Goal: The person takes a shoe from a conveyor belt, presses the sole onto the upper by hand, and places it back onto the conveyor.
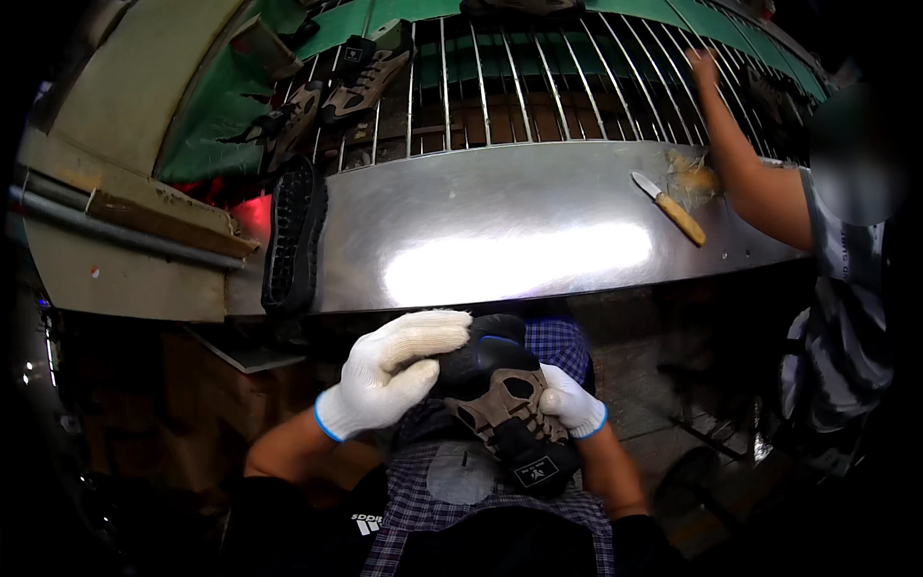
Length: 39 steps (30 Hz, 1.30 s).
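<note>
Shoe [505, 409] held at lower centre of frame, over lap, below steel counter [538, 240] | left hand [389, 370] clasped over toe | right hand [572, 404] gripping its side

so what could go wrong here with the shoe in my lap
1. Both gloved hands, left hand and right hand, hold the brown and black shoe over the lap with no support under it; a loose grip could drop it.
2. The knife lies bare on the metal bench close to the co-worker's arm, which could brush it.
</note>
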Each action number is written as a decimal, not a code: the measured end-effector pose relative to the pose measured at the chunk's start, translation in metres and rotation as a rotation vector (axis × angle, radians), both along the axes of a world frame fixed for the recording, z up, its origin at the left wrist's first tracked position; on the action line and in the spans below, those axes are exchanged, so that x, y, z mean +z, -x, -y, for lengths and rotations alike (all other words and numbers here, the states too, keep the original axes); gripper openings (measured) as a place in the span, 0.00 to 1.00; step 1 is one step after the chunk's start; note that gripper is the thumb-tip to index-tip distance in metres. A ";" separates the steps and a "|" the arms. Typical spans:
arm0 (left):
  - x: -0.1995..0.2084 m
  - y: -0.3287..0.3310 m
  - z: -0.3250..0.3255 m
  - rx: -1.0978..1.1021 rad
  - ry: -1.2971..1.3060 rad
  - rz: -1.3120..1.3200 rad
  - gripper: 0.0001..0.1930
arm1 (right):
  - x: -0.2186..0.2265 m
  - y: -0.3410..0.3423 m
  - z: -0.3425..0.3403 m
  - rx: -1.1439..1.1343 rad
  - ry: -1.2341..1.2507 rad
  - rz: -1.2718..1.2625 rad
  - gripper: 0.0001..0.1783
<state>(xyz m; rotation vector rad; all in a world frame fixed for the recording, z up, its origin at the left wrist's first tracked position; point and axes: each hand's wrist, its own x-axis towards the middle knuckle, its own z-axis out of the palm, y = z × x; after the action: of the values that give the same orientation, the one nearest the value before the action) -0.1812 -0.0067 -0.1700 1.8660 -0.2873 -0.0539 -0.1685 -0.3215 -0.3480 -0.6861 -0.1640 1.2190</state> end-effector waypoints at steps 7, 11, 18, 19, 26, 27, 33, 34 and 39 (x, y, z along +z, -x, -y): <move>-0.005 -0.070 0.006 -0.380 -0.366 0.448 0.34 | 0.005 0.026 0.007 -0.303 0.096 -0.444 0.60; -0.023 -0.110 0.016 -0.440 -0.437 0.754 0.28 | 0.019 0.041 0.015 -0.416 0.083 -0.441 0.60; -0.049 -0.119 0.044 -0.429 -0.302 0.659 0.21 | -0.023 0.061 0.036 -0.413 -0.005 -0.517 0.64; -0.052 -0.118 0.046 -0.420 -0.280 0.636 0.21 | -0.032 0.063 0.035 -0.397 -0.097 -0.532 0.64; -0.056 -0.098 0.062 -0.244 -0.190 0.380 0.17 | -0.001 0.066 0.020 -0.485 -0.061 -0.476 0.63; -0.055 -0.097 0.062 -0.243 -0.190 0.343 0.16 | -0.001 0.067 0.022 -0.495 -0.024 -0.462 0.62; -0.035 -0.099 0.065 -0.323 -0.145 0.138 0.21 | 0.008 0.065 0.015 -0.516 -0.137 -0.446 0.60; -0.037 -0.096 0.066 -0.325 -0.119 0.122 0.22 | 0.012 0.067 0.013 -0.532 -0.127 -0.439 0.59; -0.051 -0.092 0.069 -0.373 -0.110 0.101 0.26 | 0.045 0.071 0.008 -0.658 0.383 -0.351 0.53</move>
<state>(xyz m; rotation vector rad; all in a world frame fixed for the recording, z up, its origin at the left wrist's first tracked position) -0.0890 -0.0762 -0.2213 1.9053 -0.7126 -0.2341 -0.2391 -0.3296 -0.3032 -0.7603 0.5648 0.7136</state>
